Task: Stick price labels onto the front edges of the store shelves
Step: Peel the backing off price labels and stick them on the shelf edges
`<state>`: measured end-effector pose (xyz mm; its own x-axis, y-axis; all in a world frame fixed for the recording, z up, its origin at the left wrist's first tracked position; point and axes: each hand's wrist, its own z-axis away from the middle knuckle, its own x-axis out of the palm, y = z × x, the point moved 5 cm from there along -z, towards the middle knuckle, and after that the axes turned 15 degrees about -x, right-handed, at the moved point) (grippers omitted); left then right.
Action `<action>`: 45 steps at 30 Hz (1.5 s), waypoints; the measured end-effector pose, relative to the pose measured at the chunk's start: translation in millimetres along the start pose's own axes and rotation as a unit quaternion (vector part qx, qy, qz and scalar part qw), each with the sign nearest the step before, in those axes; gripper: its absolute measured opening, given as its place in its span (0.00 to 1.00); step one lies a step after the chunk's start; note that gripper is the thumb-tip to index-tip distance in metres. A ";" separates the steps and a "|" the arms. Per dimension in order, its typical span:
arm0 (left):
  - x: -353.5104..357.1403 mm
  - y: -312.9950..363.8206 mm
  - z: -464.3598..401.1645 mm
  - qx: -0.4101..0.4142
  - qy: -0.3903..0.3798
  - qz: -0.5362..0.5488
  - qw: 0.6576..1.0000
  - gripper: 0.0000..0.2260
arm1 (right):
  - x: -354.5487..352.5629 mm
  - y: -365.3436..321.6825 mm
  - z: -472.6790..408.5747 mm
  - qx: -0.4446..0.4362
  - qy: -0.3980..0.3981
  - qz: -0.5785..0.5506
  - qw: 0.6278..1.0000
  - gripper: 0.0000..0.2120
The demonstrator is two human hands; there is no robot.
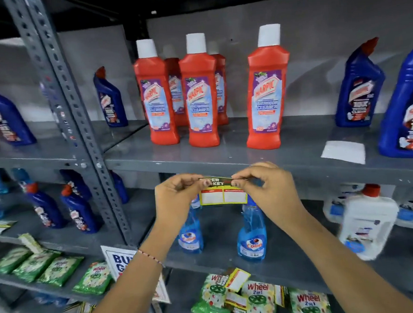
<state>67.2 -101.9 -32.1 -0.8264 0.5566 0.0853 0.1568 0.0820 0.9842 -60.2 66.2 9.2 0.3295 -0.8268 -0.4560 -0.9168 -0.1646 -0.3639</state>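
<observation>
Both hands (179, 195) (265, 188) pinch one price label (223, 195) (red bottles (199, 97) above).

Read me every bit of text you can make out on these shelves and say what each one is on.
"HARPIC": red bottles.
"Wheel 2 in 1": green packets.
"Colin": blue spray bottle.
"10X": large blue bottle.
"...ER ...KET", partly covered: price label held by left hand and right hand.
"BU... G...", cut off: white sign.
Smaller print everywhere: too blurred.

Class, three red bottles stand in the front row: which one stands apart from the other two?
The rightmost red bottle: a wide gap separates it from the two bottles standing close together.
</observation>
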 end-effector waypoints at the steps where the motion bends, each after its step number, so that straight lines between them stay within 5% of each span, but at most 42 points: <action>1: -11.5 0.5 -5.7 -0.014 0.014 0.015 1.000 0.09 | 11.3 -4.4 -8.0 -0.008 -0.003 -0.005 1.000 0.05; 12: -54.4 -1.8 -38.8 -0.069 0.089 0.063 0.992 0.05 | 73.8 -14.4 -47.5 -0.033 -0.028 0.082 0.996 0.03; 23: -55.2 -2.4 -46.1 -0.026 0.146 0.021 0.989 0.09 | 79.3 -17.9 -49.6 -0.033 -0.023 0.147 0.988 0.01; 29: -52.7 14.5 -27.0 0.086 0.232 -0.042 0.968 0.16 | 56.7 -21.4 -39.6 -0.029 0.012 0.085 0.996 0.09; 33: -1.8 24.9 -1.1 0.133 0.150 -0.007 0.980 0.13 | -30.3 7.6 -24.6 -0.011 0.060 0.135 0.989 0.03; 38: 102.4 45.4 13.2 0.153 -0.050 -0.040 0.986 0.14 | -143.6 76.1 -1.2 0.157 0.010 0.211 0.965 0.08; 42: 180.1 59.0 8.4 0.072 -0.145 -0.084 0.983 0.08 | -166.2 89.0 3.7 0.186 -0.097 0.175 0.962 0.12; 45: 206.3 60.8 2.1 -0.036 -0.153 -0.002 0.988 0.09 | -160.5 86.1 12.3 0.183 -0.194 0.221 0.938 0.23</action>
<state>-92.6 19.7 45.1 -0.6235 0.7807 0.0415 0.1058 0.0317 0.9939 -189.3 191.4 41.1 0.0588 -0.5008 -0.8635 -0.8675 0.4023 -0.2924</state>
